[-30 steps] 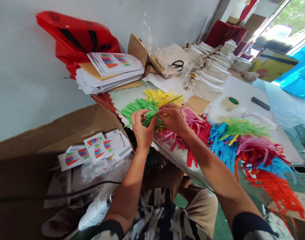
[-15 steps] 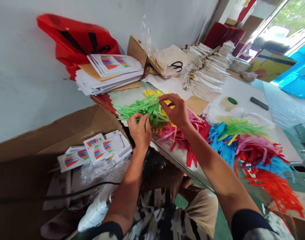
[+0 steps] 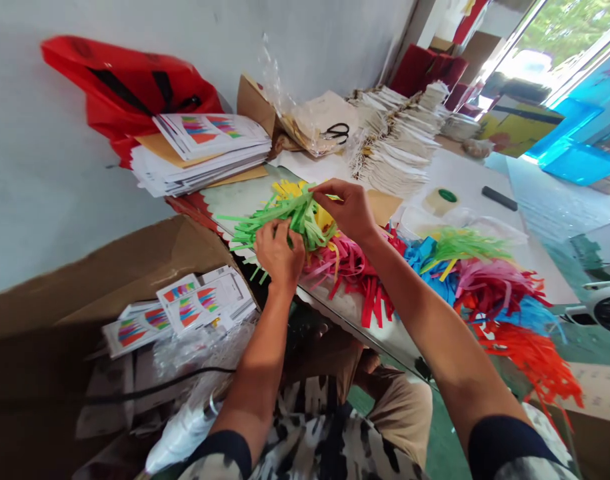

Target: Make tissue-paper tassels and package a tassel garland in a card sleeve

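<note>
My left hand (image 3: pixel 279 252) is closed on a bunch of green fringed paper strips (image 3: pixel 272 217) at the table's near left corner. My right hand (image 3: pixel 349 210) pinches the same green strips from above and to the right, lifting some of them. Yellow fringed paper (image 3: pixel 289 190) lies just behind the green. Pink and red strips (image 3: pixel 357 270) lie under my right wrist, and blue, green, pink and orange ones (image 3: pixel 489 287) trail off to the right along the table edge.
A stack of printed sheets (image 3: pixel 199 153) and a red bag (image 3: pixel 119 87) sit against the wall. Black scissors (image 3: pixel 337 131) rest on clear plastic, beside piled white tags (image 3: pixel 399 140). A tape roll (image 3: pixel 441 199) lies further back. A cardboard box (image 3: pixel 135 267) with printed cards (image 3: pixel 185 307) stands at left.
My left hand closed tighter on the green strips and my right hand rose and shifted left, pulling them up. The view drifted a little.
</note>
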Motion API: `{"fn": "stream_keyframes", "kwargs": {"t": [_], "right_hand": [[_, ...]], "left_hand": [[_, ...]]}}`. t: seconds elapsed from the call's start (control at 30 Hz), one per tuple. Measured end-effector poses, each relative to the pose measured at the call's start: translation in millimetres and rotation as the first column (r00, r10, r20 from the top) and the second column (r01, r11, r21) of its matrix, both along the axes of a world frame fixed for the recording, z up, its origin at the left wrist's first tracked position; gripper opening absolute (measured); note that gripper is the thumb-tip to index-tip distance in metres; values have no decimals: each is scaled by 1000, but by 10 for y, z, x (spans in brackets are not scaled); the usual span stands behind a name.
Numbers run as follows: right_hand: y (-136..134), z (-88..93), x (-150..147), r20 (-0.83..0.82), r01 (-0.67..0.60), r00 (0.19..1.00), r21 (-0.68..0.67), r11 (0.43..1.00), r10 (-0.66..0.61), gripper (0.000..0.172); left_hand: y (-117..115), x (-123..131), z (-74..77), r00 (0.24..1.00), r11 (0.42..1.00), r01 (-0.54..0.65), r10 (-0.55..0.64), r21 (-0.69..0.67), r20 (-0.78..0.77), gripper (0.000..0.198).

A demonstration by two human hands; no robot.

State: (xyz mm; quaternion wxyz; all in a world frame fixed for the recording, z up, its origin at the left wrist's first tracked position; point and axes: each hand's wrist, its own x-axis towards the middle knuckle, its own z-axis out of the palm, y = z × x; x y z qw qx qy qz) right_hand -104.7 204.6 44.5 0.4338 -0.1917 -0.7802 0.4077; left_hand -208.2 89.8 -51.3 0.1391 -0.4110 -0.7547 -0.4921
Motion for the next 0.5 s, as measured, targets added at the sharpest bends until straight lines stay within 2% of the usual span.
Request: {"fn": "stream_keyframes", "kwargs": {"t": [0.07, 0.17, 0.23, 0.37, 0.5], "right_hand": [[-22, 15, -9, -6, -19, 1000, -5, 1000, 19, 20], [-73, 33, -57, -4, -39, 999, -50, 998, 39, 26], [-81, 48, -88, -17, -57, 998, -66, 996, 56, 29], [93, 120, -41, -151, -44, 988, -83, 996, 31, 33], [442, 251, 258, -310, 66, 944, -163, 984, -114, 31]], "left_hand": [[7, -40, -18, 999, 1000, -18, 17, 20, 35, 36], [63, -111, -42, 997, 999, 49, -50, 19, 53, 32], [128, -201, -52, 990, 999, 49, -51, 19, 128, 26], [209, -560, 14, 958, 992, -103, 77, 79, 275, 22], [164, -973, 207, 965, 967, -223, 201, 127, 168, 22]]}}
